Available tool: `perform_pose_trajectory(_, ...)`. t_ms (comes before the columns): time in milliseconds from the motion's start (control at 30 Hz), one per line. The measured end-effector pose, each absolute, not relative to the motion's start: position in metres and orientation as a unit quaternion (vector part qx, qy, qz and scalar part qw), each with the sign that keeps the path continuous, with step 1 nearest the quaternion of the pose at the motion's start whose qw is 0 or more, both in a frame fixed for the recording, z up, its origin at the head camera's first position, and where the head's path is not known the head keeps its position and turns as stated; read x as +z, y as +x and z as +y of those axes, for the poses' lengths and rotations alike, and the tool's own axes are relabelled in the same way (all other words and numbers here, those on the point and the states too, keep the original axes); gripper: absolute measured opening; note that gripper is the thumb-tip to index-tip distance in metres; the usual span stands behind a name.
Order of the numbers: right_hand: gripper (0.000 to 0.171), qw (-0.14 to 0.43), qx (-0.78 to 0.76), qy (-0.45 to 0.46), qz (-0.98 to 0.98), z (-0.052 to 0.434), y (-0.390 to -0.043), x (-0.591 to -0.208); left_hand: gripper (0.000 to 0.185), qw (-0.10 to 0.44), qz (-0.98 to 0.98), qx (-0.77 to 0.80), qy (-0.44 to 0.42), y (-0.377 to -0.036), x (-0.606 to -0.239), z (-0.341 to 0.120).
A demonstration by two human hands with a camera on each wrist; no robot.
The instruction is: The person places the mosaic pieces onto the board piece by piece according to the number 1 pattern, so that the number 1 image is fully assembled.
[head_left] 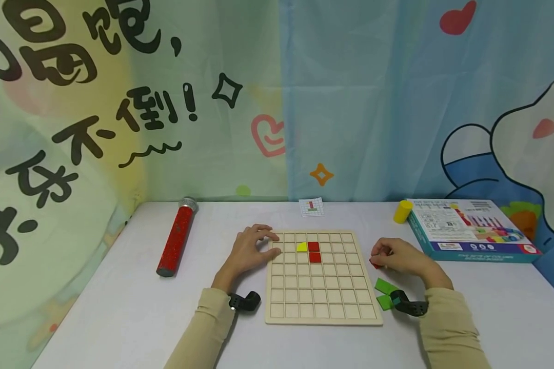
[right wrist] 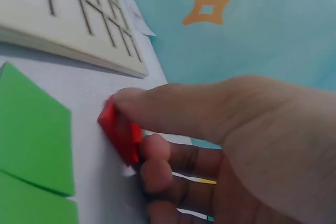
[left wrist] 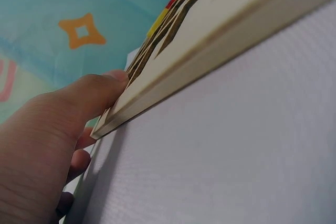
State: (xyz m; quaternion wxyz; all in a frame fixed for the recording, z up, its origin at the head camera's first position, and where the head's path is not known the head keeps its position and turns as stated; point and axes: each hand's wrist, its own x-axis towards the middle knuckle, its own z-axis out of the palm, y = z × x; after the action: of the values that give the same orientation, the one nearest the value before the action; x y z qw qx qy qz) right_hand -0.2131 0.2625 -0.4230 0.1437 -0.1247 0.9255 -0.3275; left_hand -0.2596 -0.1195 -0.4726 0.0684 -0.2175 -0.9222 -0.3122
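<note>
A wooden grid board (head_left: 323, 302) lies on the white table, with a yellow piece (head_left: 302, 247) and two red tiles (head_left: 314, 251) in its upper rows. My left hand (head_left: 251, 251) rests on the board's upper left corner (left wrist: 113, 119), thumb against its edge. To the right of the board my right hand (head_left: 397, 254) pinches a small red piece (right wrist: 119, 132) between thumb and fingers, just above the table. Two green pieces (head_left: 386, 293) lie near that wrist, also shown large in the right wrist view as green pieces (right wrist: 31, 135).
A red glittery tube (head_left: 177, 237) lies at the left. A pattern card (head_left: 312, 206) sits behind the board. At the right stand a yellow cylinder (head_left: 402, 211) and the game box (head_left: 471, 229). A printed curtain (head_left: 277, 92) hangs behind the table.
</note>
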Motion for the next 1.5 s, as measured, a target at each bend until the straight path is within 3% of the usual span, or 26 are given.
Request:
perform_pose_trajectory(367, 0.036, 0.19, -0.349, -0.112, 0.911, 0.264, -0.21, -0.421, 0.028, 0.068, -0.923, -0.31, -0.217, -0.258, -0.473, -0.119)
perform_pose_trajectory(800, 0.04, 0.176, -0.328, -0.093, 0.923, 0.256, -0.21, -0.423, 0.027, 0.066, -0.924, -0.31, -0.216, -0.26, -0.472, -0.119)
perform_pose_trajectory(1500, 0.023, 0.142, -0.311, -0.133, 0.93, 0.247, -0.21, -0.421, 0.028, 0.09, -0.916, -0.316, -0.232, -0.26, -0.474, -0.12)
